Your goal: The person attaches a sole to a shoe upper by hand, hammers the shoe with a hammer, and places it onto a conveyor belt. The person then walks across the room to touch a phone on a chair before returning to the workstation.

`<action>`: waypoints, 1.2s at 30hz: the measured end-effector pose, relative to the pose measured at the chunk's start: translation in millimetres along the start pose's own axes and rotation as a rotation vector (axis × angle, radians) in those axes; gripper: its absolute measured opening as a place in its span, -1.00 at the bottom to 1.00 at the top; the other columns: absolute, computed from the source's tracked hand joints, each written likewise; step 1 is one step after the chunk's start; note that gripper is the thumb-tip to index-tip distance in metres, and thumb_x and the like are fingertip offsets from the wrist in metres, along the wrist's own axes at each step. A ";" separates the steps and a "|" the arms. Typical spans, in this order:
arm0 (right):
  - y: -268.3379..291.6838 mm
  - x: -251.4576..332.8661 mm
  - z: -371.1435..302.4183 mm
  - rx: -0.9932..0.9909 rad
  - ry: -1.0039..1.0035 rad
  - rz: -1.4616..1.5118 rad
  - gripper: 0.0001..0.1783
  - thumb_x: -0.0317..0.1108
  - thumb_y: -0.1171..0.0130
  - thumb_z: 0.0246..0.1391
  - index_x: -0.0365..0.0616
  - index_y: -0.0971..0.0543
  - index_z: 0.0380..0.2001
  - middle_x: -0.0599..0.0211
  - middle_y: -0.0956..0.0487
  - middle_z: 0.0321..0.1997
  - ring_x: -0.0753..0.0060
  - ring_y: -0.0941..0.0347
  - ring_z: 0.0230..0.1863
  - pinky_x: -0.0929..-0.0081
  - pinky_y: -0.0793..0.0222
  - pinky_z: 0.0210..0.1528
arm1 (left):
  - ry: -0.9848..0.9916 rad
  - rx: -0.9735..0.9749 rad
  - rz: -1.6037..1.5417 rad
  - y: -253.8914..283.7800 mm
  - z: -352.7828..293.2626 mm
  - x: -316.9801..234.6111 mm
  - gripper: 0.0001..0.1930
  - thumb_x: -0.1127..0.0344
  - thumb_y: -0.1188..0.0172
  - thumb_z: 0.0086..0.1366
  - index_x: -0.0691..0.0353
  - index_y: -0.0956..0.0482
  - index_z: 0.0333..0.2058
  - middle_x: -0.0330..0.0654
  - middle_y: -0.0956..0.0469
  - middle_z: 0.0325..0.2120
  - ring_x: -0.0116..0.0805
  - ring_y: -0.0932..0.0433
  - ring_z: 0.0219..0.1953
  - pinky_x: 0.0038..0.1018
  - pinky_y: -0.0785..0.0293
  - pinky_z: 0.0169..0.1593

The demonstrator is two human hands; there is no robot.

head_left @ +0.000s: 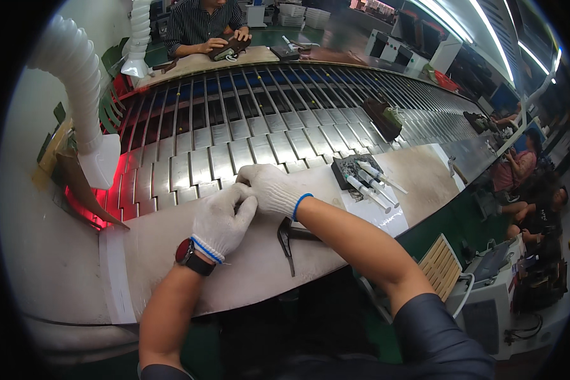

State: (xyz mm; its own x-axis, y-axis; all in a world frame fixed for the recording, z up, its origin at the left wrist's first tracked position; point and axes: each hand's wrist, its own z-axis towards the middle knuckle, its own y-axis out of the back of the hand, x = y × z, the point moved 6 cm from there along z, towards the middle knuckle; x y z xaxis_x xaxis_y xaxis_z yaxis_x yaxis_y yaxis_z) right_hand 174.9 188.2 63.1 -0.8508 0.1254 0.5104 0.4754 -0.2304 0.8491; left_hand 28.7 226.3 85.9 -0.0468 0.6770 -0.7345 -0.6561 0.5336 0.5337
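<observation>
Both my hands wear white knit gloves with blue cuffs and meet above the near edge of the worktable (171,253). My left hand (221,221) has its fingers curled, a dark watch (193,256) on its wrist. Just beyond it, my right hand (273,190) bends its fingers in against the left one's fingertips. Whatever lies between the fingers, if anything, is hidden. Under my right forearm lies a hammer (287,240) with a dark head, its handle partly covered. To the right, several white tube-like applicators (373,183) rest on and beside a dark, worn block (346,171).
A slatted metal conveyor (259,149) runs beyond the table, with a dark shoe (384,119) on it. Across it, a person (206,28) handles another shoe (230,47). White ducts (85,95) hang at left beside a red glow. More people sit at far right.
</observation>
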 end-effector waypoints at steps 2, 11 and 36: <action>-11.4 1.5 7.6 -0.045 -0.118 0.062 -0.65 -0.16 -0.25 0.29 -0.25 -0.71 -0.10 -0.09 -0.77 -0.18 -0.18 -0.72 -0.07 0.12 -0.63 0.01 | 0.055 0.010 0.010 3.5 -3.2 16.3 -0.75 0.21 -0.35 0.39 0.31 -0.74 -0.27 0.08 -0.71 -0.45 -0.02 -0.73 -0.41 -0.20 -0.62 -0.27; -16.0 -1.3 0.3 -0.148 -0.150 0.401 -0.56 -0.04 -0.28 0.34 -0.27 -0.73 -0.08 -0.06 -0.78 -0.14 -0.06 -0.73 -0.06 0.14 -0.62 0.05 | 0.163 -0.016 -0.170 4.4 -6.2 38.1 -0.66 0.24 -0.41 0.38 0.40 -0.66 -0.04 -0.05 -0.74 -0.40 -0.32 -0.73 -0.38 -0.38 -0.65 -0.23; -67.7 46.6 15.8 -0.229 -0.128 1.127 -0.56 -0.06 -0.19 0.32 -0.26 -0.69 -0.07 0.10 -0.72 -0.20 0.16 -0.69 -0.16 0.24 -0.64 -0.08 | -0.074 0.022 -0.142 -2.5 -20.2 27.2 -0.21 0.10 -0.40 0.27 0.49 -0.38 0.34 0.08 -0.53 0.19 -0.05 -0.55 0.22 -0.21 -0.45 0.35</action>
State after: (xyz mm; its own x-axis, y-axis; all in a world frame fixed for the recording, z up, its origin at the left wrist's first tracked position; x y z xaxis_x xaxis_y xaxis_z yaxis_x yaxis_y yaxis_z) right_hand 106.6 224.9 31.5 0.0648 -0.1688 0.9835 0.8871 -0.4417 -0.1342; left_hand 13.8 233.1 56.1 0.1014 0.6291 -0.7707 -0.6352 0.6372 0.4365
